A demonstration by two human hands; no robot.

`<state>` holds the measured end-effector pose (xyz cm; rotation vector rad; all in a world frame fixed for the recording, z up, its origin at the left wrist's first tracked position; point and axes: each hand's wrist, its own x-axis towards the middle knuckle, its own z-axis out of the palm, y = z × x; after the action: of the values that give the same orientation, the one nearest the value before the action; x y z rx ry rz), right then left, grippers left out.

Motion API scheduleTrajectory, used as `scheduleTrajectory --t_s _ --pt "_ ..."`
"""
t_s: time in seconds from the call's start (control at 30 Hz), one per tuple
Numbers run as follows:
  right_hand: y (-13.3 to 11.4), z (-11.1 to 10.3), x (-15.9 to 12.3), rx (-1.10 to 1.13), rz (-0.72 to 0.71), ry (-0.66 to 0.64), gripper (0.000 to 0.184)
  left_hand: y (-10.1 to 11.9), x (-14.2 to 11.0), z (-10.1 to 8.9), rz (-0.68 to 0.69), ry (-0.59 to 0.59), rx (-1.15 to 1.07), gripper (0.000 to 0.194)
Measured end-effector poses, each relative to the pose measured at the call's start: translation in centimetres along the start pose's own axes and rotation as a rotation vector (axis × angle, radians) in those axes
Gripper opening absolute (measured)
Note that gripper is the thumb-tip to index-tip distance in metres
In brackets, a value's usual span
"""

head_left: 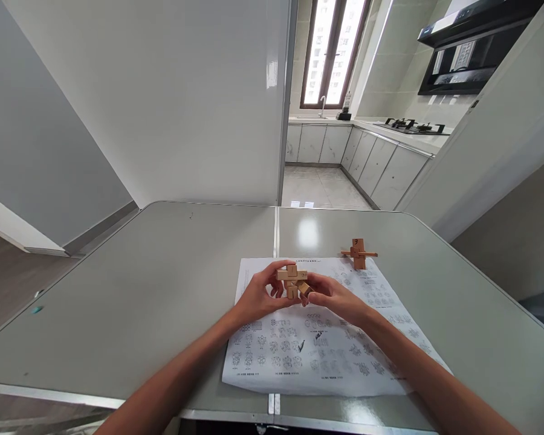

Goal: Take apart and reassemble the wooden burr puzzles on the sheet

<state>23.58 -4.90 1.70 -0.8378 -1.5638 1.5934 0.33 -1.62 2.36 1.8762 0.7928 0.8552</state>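
Observation:
Both my hands are raised over a printed sheet (pixel 294 377) and meet at a wooden burr puzzle (pixel 292 275) made of interlocking blocks. My left hand (pixel 260 296) grips it from the left, fingers on top and thumb underneath. On the other side, my right hand (pixel 338 297) pinches a wooden block (pixel 305 288) that sits at a slant against the puzzle's lower right. Whether that block is fitted in or only touching, I cannot tell. Some of the right fingers are hidden behind the puzzle. The sheet carries rows of small diagrams and a few dark pen marks.
A second wooden puzzle (pixel 358 254), cross-shaped with a number on it, stands at the sheet's upper right edge. The grey folding table (pixel 199 241) has a metal seam down its middle. A small green bit (pixel 37 310) lies near the left edge. Beyond is a kitchen.

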Motion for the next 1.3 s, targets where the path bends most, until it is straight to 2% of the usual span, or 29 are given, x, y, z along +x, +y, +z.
scheduleTrajectory --t_s 0.2,0.47,0.77,1.3 --pt "0.6 -0.2 0.0 0.046 0.055 0.003 0.049 0.2 -0.1 -0.1 0.020 -0.035 0.040 0.063" --pt "1.0 -0.3 0.1 -0.019 0.017 -0.012 0.048 -0.2 -0.2 0.2 0.077 -0.069 0.104 0.062" --pt "1.1 -0.1 0.1 -0.043 0.026 -0.011 0.050 -1.0 -0.2 0.2 0.204 -0.015 0.200 0.060" --pt "1.6 0.6 0.1 -0.092 0.057 0.019 0.047 -0.7 -0.4 0.0 0.229 -0.100 0.239 0.052"
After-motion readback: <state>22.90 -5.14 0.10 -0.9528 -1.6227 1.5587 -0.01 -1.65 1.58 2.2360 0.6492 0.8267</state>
